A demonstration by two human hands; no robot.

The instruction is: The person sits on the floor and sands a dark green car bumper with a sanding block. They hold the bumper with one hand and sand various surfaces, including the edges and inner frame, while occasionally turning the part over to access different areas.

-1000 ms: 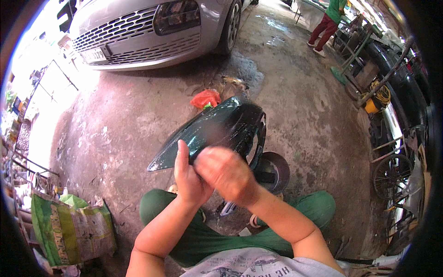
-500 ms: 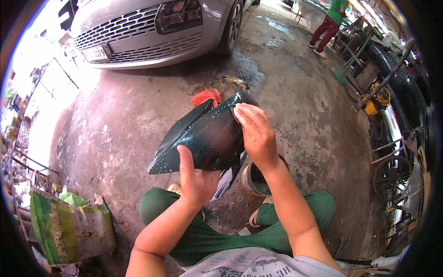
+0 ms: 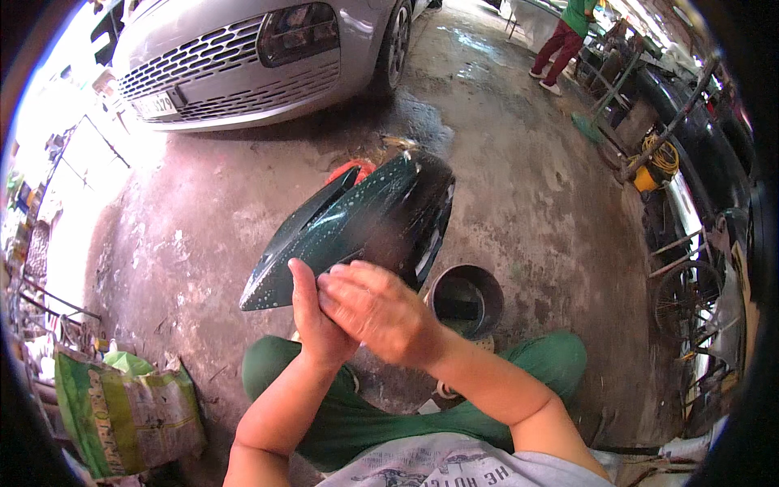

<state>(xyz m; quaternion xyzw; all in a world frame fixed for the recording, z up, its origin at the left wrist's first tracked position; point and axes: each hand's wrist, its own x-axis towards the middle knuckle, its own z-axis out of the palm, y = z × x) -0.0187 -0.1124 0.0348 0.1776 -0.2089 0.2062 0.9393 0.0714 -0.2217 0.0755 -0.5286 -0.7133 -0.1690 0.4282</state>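
A glossy dark green pointed panel (image 3: 357,213), like a vehicle fairing piece and dotted with water drops, is tilted in front of me over the floor. My left hand (image 3: 320,325) grips its near edge, thumb up on the surface and the other fingers hidden. My right hand (image 3: 381,312) lies across the near part of the panel. Its fingers are pressed together, with the tips beside my left thumb. Whatever may be under those fingertips is hidden. Just right of the panel stands a dark bucket (image 3: 438,296) with liquid and a dark block-like shape inside.
A silver car (image 3: 243,73) is parked ahead on the stained concrete floor (image 3: 552,243). Behind the panel lies red plastic (image 3: 363,170). A green and white sack (image 3: 130,414) sits at the left. Along the right are a yellow cable coil (image 3: 664,158), a wheel (image 3: 688,296) and a standing person (image 3: 564,40).
My right hand has slid from the panel's far right end down to the near edge beside my left thumb. The panel has shifted slightly left, and the bucket shows more fully.
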